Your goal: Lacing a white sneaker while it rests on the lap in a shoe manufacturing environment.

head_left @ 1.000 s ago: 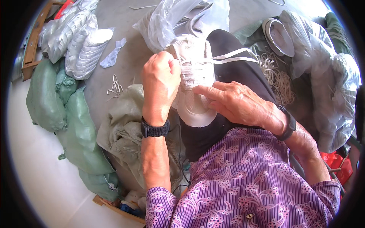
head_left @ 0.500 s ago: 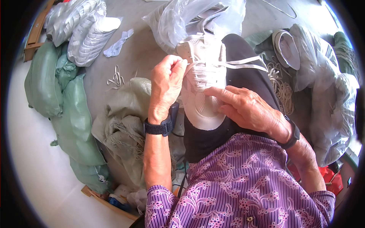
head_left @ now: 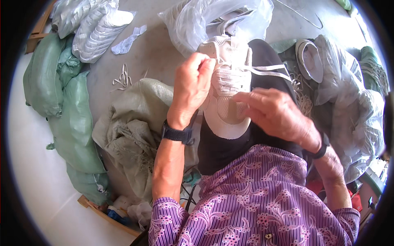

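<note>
A white lace-up sneaker (head_left: 230,125) rests on my dark-trousered lap, its toe toward me and its tongue away. White shoelace (head_left: 269,70) is threaded through its eyelets, and loose ends trail off to the right. My left hand (head_left: 193,84) is pinched closed at the left eyelets on a bit of lace mostly hidden by the fingers. Over the right side of the toe, my right hand (head_left: 279,117) is slightly blurred, its index finger and thumb apart at the lowest lacing and nothing seen between them.
Beyond the sneaker lies a clear plastic bag (head_left: 180,24) with shoes in it. Green sacks (head_left: 78,119) and a beige sack (head_left: 127,123) are on the left. To the right are another sneaker (head_left: 310,61), bundled laces (head_left: 303,102) and plastic-wrapped goods (head_left: 344,106).
My right hand has lifted a little and its fingers have curled more. The left hand stays pinched at the eyelets. The whole view has shifted slightly.
</note>
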The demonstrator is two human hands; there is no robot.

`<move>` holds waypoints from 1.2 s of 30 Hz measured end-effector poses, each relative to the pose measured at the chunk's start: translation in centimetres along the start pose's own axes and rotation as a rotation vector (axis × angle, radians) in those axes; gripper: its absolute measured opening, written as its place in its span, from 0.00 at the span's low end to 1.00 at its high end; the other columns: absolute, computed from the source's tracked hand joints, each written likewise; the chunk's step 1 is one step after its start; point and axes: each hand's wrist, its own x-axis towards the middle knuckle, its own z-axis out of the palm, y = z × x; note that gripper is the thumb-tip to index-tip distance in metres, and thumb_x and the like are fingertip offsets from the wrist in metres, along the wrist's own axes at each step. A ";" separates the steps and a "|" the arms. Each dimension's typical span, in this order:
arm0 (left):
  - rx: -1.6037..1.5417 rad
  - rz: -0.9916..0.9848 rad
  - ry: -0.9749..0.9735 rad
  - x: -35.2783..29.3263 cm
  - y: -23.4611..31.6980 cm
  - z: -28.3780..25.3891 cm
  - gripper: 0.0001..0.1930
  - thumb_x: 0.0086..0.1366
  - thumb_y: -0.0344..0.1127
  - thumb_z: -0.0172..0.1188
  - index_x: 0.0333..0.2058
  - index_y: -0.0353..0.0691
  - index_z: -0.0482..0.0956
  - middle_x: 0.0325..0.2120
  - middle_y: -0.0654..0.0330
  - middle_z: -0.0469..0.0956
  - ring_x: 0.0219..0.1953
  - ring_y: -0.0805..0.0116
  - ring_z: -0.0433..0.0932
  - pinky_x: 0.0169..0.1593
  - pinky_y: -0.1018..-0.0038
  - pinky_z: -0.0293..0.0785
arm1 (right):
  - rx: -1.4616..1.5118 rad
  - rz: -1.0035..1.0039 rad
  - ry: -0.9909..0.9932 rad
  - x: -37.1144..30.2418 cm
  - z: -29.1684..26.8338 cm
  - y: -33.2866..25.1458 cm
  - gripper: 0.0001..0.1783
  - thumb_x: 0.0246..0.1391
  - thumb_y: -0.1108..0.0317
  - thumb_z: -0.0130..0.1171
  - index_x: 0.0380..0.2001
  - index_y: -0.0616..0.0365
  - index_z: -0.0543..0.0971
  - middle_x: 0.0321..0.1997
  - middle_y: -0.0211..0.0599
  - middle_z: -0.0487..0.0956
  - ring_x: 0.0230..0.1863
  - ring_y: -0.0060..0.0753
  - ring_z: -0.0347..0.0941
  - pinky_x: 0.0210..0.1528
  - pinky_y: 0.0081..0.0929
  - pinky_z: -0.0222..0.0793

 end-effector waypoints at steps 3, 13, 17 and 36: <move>-0.328 -0.376 -0.001 -1.5 -0.1 -0.2 0.15 0.67 0.42 0.55 0.32 0.33 0.75 0.18 0.69 0.67 0.25 0.81 0.63 0.28 0.78 0.65 | -0.272 -0.165 0.267 2.5 -2.1 0.6 0.12 0.49 0.73 0.55 0.39 0.60 0.77 0.31 0.45 0.74 0.35 0.50 0.73 0.36 0.40 0.70; -0.517 -0.466 -0.040 -2.3 -1.4 0.1 0.12 0.67 0.44 0.55 0.31 0.41 0.73 0.16 0.73 0.63 0.18 0.84 0.58 0.21 0.83 0.54 | -0.354 -0.328 0.217 10.2 -0.1 4.4 0.07 0.48 0.71 0.55 0.31 0.54 0.81 0.34 0.37 0.76 0.43 0.42 0.71 0.47 0.39 0.66; -0.565 -0.476 -0.045 -2.3 -1.6 0.3 0.12 0.66 0.43 0.55 0.31 0.41 0.74 0.16 0.73 0.63 0.17 0.84 0.59 0.21 0.83 0.54 | -0.329 -0.332 0.182 10.6 0.1 4.2 0.08 0.46 0.70 0.53 0.27 0.50 0.82 0.34 0.33 0.75 0.43 0.40 0.70 0.45 0.42 0.65; -0.927 -0.436 0.039 -2.5 1.2 -7.2 0.11 0.70 0.37 0.48 0.46 0.39 0.72 0.26 0.67 0.70 0.19 0.80 0.62 0.24 0.80 0.61 | -0.772 -0.075 0.367 3.7 -8.6 9.8 0.05 0.43 0.68 0.58 0.26 0.52 0.78 0.34 0.31 0.74 0.43 0.37 0.70 0.44 0.38 0.67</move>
